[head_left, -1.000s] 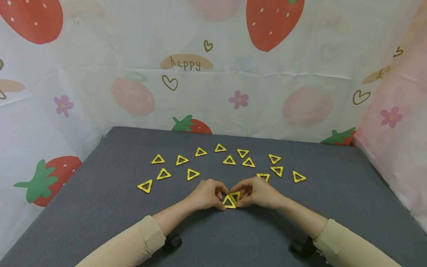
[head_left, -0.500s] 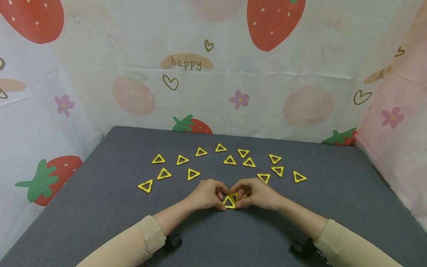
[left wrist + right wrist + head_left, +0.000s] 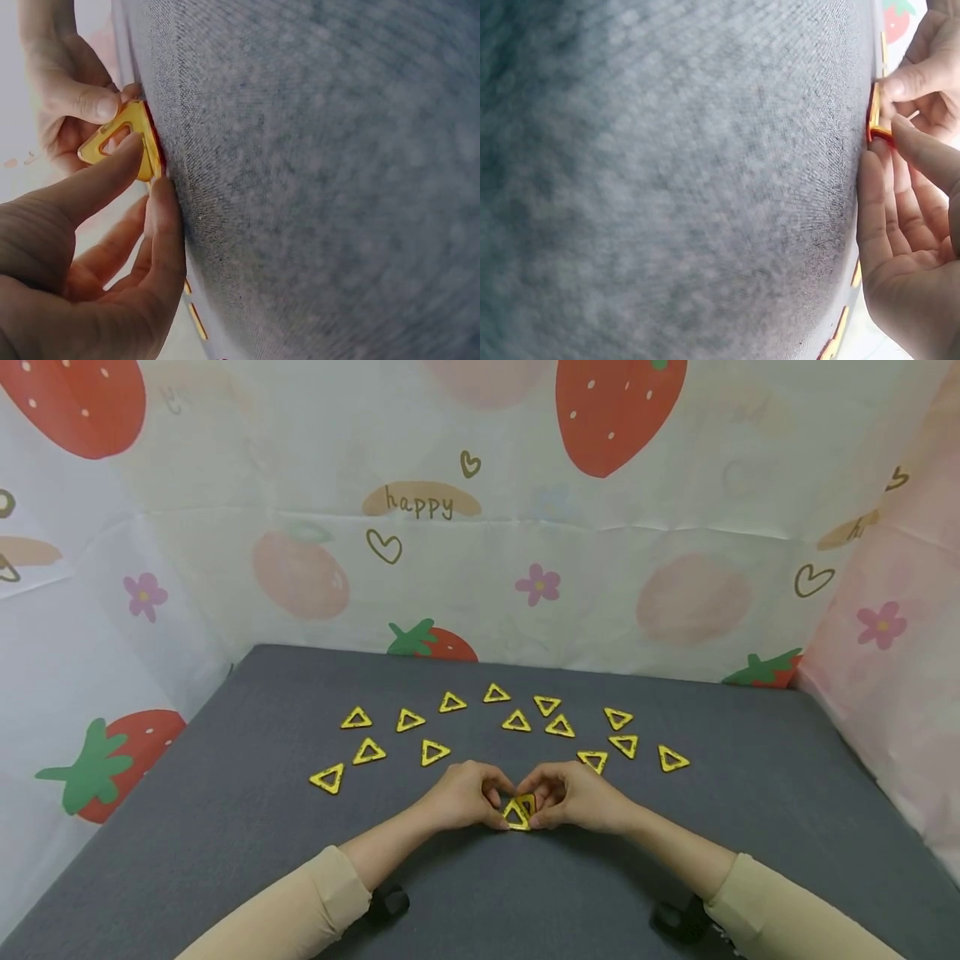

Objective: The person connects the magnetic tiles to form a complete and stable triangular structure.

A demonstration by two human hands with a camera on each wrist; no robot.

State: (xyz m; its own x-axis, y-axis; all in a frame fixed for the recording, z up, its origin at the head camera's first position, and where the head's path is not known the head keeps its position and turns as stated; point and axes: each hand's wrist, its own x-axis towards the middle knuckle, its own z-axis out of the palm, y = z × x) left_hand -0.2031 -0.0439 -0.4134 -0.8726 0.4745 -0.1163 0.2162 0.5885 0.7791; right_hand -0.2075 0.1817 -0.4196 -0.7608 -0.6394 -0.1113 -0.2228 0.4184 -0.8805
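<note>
Two yellow see-through triangle tiles with open centres meet side by side at the front middle of the table. My left hand (image 3: 461, 799) pinches the left triangle tile (image 3: 517, 827) between thumb and fingers. On the other side, my right hand (image 3: 585, 795) holds the right triangle tile (image 3: 533, 802), which leans up against the first. In the left wrist view the left thumb lies across a yellow triangle tile (image 3: 136, 116). From the right wrist, a red-edged triangle tile (image 3: 883, 136) shows between thumb and fingertips. The fingers partly cover both tiles.
Several more yellow triangle tiles lie flat and scattered beyond the hands, from a left one (image 3: 327, 779) to a right one (image 3: 673, 758). One tile (image 3: 592, 761) lies just behind the right hand. A strawberry-print cloth (image 3: 480, 593) rises behind the dark grey table (image 3: 480, 910).
Both hands stay in place. The right triangle tile has tilted up a little and looks narrower than a second ago.
</note>
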